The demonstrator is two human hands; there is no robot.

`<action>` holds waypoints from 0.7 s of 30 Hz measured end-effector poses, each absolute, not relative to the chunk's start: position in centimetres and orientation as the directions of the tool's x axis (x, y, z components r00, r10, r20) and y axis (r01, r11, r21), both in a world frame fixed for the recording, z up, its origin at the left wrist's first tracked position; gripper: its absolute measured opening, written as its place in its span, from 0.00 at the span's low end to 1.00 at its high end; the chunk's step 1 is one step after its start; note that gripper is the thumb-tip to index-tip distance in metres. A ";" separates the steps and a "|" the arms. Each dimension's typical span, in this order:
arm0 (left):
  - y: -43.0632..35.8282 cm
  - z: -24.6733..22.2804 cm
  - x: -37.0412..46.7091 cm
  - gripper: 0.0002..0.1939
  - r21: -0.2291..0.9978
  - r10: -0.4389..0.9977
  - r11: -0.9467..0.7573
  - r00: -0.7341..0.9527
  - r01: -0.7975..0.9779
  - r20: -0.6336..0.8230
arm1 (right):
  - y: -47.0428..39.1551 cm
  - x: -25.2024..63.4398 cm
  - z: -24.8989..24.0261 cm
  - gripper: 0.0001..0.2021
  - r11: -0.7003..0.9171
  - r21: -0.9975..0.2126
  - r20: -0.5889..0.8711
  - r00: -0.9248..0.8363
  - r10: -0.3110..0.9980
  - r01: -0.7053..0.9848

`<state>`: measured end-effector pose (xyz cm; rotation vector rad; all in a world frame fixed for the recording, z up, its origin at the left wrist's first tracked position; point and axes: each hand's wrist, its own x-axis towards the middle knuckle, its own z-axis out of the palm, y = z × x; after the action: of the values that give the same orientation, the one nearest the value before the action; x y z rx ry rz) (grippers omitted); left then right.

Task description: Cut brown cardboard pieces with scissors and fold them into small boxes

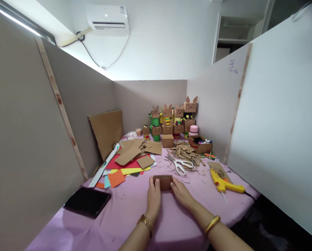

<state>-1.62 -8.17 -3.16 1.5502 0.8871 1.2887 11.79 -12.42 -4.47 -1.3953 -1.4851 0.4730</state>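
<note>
The left hand (154, 195) reaches forward over the pink-covered tabletop (129, 223), its fingers closed on the left side of a small cardboard box (165, 183); the right hand (181, 192) angles inward, its fingers closed against the box's right side.

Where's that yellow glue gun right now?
In the head view, the glue gun lies on the table at right, by a flat cardboard piece.

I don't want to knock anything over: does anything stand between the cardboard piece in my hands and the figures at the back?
Yes: ahead of the piece, a plain cardboard box stands before the figures, and scissors lie slightly right, tips near the path.
</note>
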 end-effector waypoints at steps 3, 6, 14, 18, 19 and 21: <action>-8.2 -3.2 -1.7 0.14 0.941 0.919 -0.339 0.206 -0.022 0.336 | -12.3 11.7 -4.5 0.11 0.265 -0.801 0.411 0.172 0.895 0.537; -8.2 -3.3 -1.7 0.13 0.940 0.918 -0.341 0.209 -0.023 0.338 | -12.2 11.7 -4.7 0.10 0.264 -0.792 0.421 0.180 0.889 0.551; -8.0 -3.1 -1.7 0.14 0.945 0.920 -0.325 0.214 -0.048 0.327 | -12.3 11.6 -4.8 0.09 0.233 -0.825 0.391 0.221 0.894 0.515; -8.1 -2.9 -1.8 0.14 0.940 0.913 -0.338 0.222 -0.058 0.342 | -12.5 11.4 -4.1 0.11 0.207 -0.857 0.374 0.293 0.880 0.471; -8.2 -2.9 -1.9 0.13 0.938 0.911 -0.341 0.227 -0.059 0.345 | -12.5 11.3 -3.8 0.11 0.201 -0.864 0.372 0.316 0.873 0.461; -8.2 -2.9 -1.9 0.12 0.937 0.906 -0.344 0.241 -0.059 0.348 | -12.3 10.9 -3.4 0.12 0.189 -0.875 0.365 0.351 0.862 0.445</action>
<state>-1.89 -8.25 -2.86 1.5597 0.8183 1.2723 10.92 -12.30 -3.43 -1.4377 -1.2708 0.4454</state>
